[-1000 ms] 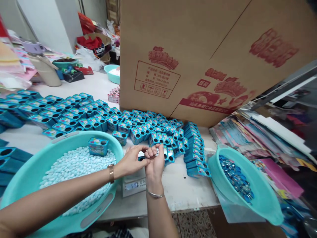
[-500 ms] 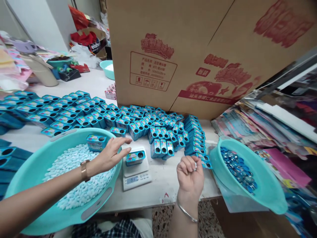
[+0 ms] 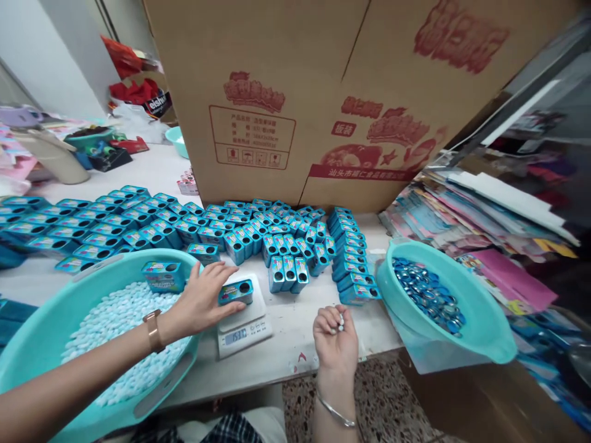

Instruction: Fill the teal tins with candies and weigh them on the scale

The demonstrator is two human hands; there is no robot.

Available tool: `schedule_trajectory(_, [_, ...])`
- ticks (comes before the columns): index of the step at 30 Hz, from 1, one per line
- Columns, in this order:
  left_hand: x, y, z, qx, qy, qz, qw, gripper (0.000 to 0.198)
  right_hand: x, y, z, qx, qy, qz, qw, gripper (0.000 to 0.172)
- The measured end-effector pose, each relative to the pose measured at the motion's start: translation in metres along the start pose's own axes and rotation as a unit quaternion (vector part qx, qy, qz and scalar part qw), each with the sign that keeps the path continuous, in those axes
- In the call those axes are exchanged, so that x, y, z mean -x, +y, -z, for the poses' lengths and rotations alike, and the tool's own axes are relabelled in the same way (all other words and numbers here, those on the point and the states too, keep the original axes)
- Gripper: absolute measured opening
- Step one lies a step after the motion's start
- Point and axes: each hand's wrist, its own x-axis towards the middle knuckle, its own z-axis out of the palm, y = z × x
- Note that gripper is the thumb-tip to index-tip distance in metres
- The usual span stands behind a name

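My left hand grips a small blue tin that stands on a white digital scale. Palm up over the table's front edge, my right hand is curled round a few small white candies. A big teal basin of pale blue-white candies sits at my left, with another blue tin lying in it. A smaller teal basin at the right holds several shiny blue lids.
Rows of many blue tins cover the table behind the scale. A large printed cardboard box stands at the back. Stacked colourful packaging sheets lie at the right. Clutter and a small teal bowl sit far left.
My hands parted from each other. The left went to the tin on the scale and closed on it. The right drew back toward me, turning palm up with candies in it.
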Motion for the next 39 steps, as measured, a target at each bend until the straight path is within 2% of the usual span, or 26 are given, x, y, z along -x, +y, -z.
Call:
schedule_trajectory(2, [-0.002,-0.001,-0.003,-0.022,-0.011,-0.001,1.0,0.063,0.001,0.005,0.004,0.006,0.004,-0.004,1.0,0.017])
schedule_trajectory(6, [-0.005,0.01,-0.004,-0.032,-0.043,-0.038,0.998,0.029,0.003,0.001,0.015,-0.007,0.019,0.002,1.0,0.018])
schedule_trajectory(8, [-0.011,0.031,-0.002,-0.005,-0.032,-0.083,0.996,0.024,0.005,-0.012,0.023,0.004,0.016,0.027,0.999,0.018])
schedule_trajectory(11, [-0.028,0.084,-0.006,0.044,-0.017,-0.163,0.985,0.029,0.012,-0.041,0.037,0.013,0.025,0.085,0.996,0.018])
schedule_trajectory(14, [-0.056,0.147,-0.03,0.063,-0.006,-0.231,0.971,0.023,0.025,-0.072,0.052,-0.019,0.058,0.134,0.989,0.019])
schedule_trajectory(18, [-0.101,0.216,-0.086,0.063,0.016,-0.281,0.957,0.031,0.045,-0.102,0.067,-0.074,0.097,0.174,0.977,0.019])
schedule_trajectory(21, [-0.127,0.248,-0.117,0.063,0.021,-0.268,0.961,0.042,0.056,-0.112,0.071,-0.087,0.119,0.194,0.97,0.018])
schedule_trajectory(24, [-0.135,0.257,-0.122,0.066,0.035,-0.232,0.97,0.058,0.061,-0.113,0.072,-0.056,0.125,0.198,0.971,0.019])
schedule_trajectory(26, [-0.129,0.245,-0.111,0.085,0.053,-0.208,0.973,0.076,0.062,-0.111,0.072,-0.022,0.122,0.19,0.974,0.018])
schedule_trajectory(27, [-0.123,0.232,-0.102,0.098,0.06,-0.198,0.974,0.085,0.061,-0.11,0.072,-0.005,0.12,0.185,0.975,0.018])
schedule_trajectory(29, [-0.106,0.191,-0.079,0.114,0.073,-0.173,0.976,0.093,0.059,-0.108,0.071,0.024,0.11,0.173,0.979,0.017])
schedule_trajectory(32, [-0.067,0.098,-0.032,0.057,0.106,-0.094,0.988,0.085,0.05,-0.1,0.068,0.047,0.093,0.132,0.986,0.017])
schedule_trajectory(35, [-0.017,-0.006,0.014,-0.054,0.173,0.06,0.982,0.071,0.038,-0.08,0.058,0.035,0.08,0.095,0.992,0.018])
schedule_trajectory(36, [-0.001,-0.037,0.026,-0.082,0.179,0.099,0.975,0.067,0.034,-0.071,0.052,0.027,0.075,0.084,0.993,0.019])
schedule_trajectory(38, [0.027,-0.087,0.041,-0.117,0.14,0.122,0.976,0.056,0.026,-0.048,0.036,0.014,0.058,0.064,0.996,0.02])
schedule_trajectory(39, [0.038,-0.105,0.044,-0.13,0.123,0.119,0.977,0.05,0.022,-0.036,0.027,0.014,0.045,0.053,0.997,0.021])
